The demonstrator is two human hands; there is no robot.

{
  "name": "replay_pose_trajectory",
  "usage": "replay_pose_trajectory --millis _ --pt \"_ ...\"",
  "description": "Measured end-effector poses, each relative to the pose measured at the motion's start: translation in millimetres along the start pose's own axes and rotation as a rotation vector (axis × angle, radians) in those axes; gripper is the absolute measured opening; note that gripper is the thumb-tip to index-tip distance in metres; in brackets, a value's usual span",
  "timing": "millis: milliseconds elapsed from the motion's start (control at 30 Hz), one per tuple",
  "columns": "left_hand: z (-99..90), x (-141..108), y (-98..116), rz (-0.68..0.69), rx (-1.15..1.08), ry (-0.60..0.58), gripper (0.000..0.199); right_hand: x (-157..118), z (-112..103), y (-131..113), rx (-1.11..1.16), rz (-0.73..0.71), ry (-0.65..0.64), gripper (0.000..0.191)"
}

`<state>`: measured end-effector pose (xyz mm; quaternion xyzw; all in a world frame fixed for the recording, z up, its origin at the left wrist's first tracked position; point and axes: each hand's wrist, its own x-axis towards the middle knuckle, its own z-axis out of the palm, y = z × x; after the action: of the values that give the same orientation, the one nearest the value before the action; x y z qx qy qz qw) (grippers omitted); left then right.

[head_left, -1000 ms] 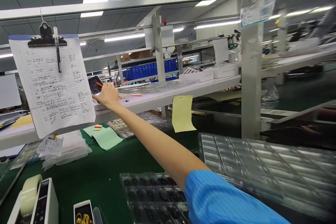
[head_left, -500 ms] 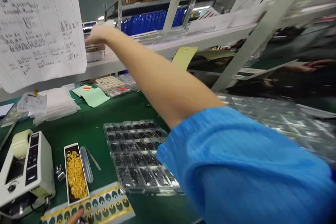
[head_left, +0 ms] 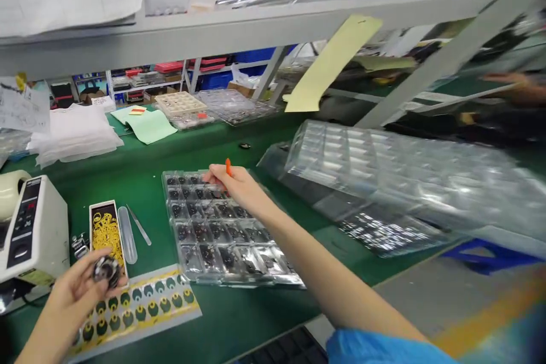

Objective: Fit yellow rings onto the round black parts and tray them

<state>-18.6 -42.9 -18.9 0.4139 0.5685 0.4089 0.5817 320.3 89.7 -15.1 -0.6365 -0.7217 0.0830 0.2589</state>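
Observation:
My left hand [head_left: 79, 290] holds a small round black-and-silver part [head_left: 106, 272] in its fingers, above a sheet of dark oval stickers [head_left: 140, 314]. My right hand [head_left: 232, 182] is closed round an orange pen-like tool [head_left: 228, 167], over the far edge of a clear compartment tray [head_left: 205, 281] with small black parts. Near my left hand stands a narrow box [head_left: 91, 222] of yellow rings. A clear plastic case [head_left: 127, 236] and metal tweezers [head_left: 139, 226] lie to its right.
A tape dispenser [head_left: 38, 233] stands at the left. Stacked clear trays [head_left: 384, 170] lie at the right. A shelf beam [head_left: 239, 28] crosses above the table, with a yellow paper tag [head_left: 330, 68] hanging from it. At the far right is another person's hand [head_left: 512, 82].
My right hand has come down from the shelf to the compartment tray, now with the orange tool. My left hand has come further into view with the round part. The view has tilted down.

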Motion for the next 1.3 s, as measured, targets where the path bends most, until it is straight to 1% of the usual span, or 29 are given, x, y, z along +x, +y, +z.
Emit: replay_pose_trajectory --millis 33,100,200,267,367,467,533,600,667,700,733,767,800,833,867,900,933,1000,1067,1100,1133,1167,1200,1233,1300 --pt "9.4 8 6 0.012 0.006 -0.027 0.05 1 8 12 -0.04 0.011 -0.027 0.047" --pt "22.5 23 13 0.051 -0.002 -0.085 0.049 5 16 34 -0.133 0.03 -0.106 0.032" --pt "30.4 35 16 0.072 -0.017 -0.142 0.046 13 21 62 -0.265 0.038 -0.279 0.018" --pt "31.8 38 17 0.067 -0.027 -0.175 0.045 17 24 74 -0.336 0.033 -0.371 0.015" --pt "33.3 41 18 0.075 -0.049 -0.201 0.049 21 28 81 -0.406 0.012 -0.442 0.017" --pt "34.7 44 17 0.096 -0.071 -0.209 0.057 24 29 74 -0.428 -0.025 -0.421 0.009" --pt "35.3 45 17 0.109 -0.086 -0.236 0.061 25 29 63 -0.42 -0.06 -0.371 0.015" --pt "35.7 44 19 0.107 -0.096 -0.242 0.06 22 28 46 -0.392 -0.112 -0.311 0.015" --pt "35.9 41 23 0.096 -0.098 -0.227 0.046 14 27 20 -0.343 -0.18 -0.251 0.014" --pt "35.7 40 26 0.093 -0.099 -0.224 0.036 8 26 4 -0.291 -0.256 -0.199 0.015" --pt "35.3 38 28 0.09 -0.101 -0.235 0.027 1 24 -14 -0.225 -0.362 -0.132 0.018" --pt "34.7 37 30 0.082 -0.103 -0.261 0.022 -7 23 -32 -0.104 -0.565 -0.006 0.019" --pt "33.9 35 32 0.067 -0.11 -0.299 0.022 -15 22 -50 0.015 -0.793 0.156 0.021" --pt "32.9 33 34 0.047 -0.13 -0.339 0.026 -23 20 -68 0.062 -0.953 0.294 0.025" --pt "32.0 32 36 0.027 -0.159 -0.376 0.03 -30 19 -83 0.075 -1.068 0.405 0.026" --pt "31.2 30 37 0.01 -0.19 -0.407 0.033 -35 18 -95 0.064 -1.155 0.449 0.026" --pt "30.6 28 38 -0.005 -0.218 -0.43 0.034 -39 18 -104 0.052 -1.213 0.487 0.025" --pt "30.1 23 40 -0.022 -0.248 -0.443 0.034 -43 20 -114 0.045 -1.281 0.521 0.026" --pt "30.1 20 40 -0.012 -0.248 -0.414 0.03 -43 24 -118 0.072 -1.292 0.559 0.027" --pt "30.0 19 40 0.012 -0.245 -0.376 0.029 -43 26 -119 0.1 -1.264 0.573 0.027" --pt "29.7 19 39 0.055 -0.236 -0.323 0.028 -44 28 -121 0.15 -1.199 0.578 0.025" --pt "29.2 20 37 0.116 -0.217 -0.256 0.029 -44 29 -124 0.232 -1.099 0.568 0.024" --pt "28.5 21 36 0.19 -0.183 -0.181 0.029 -45 29 -128 0.336 -0.97 0.53 0.023" --pt "27.6 22 35 0.272 -0.134 -0.101 0.03 -46 29 -133 0.453 -0.829 0.457 0.023" --pt "25.9 24 33 0.429 -0.02 0.046 0.03 -47 28 -144 0.668 -0.578 0.223 0.018"
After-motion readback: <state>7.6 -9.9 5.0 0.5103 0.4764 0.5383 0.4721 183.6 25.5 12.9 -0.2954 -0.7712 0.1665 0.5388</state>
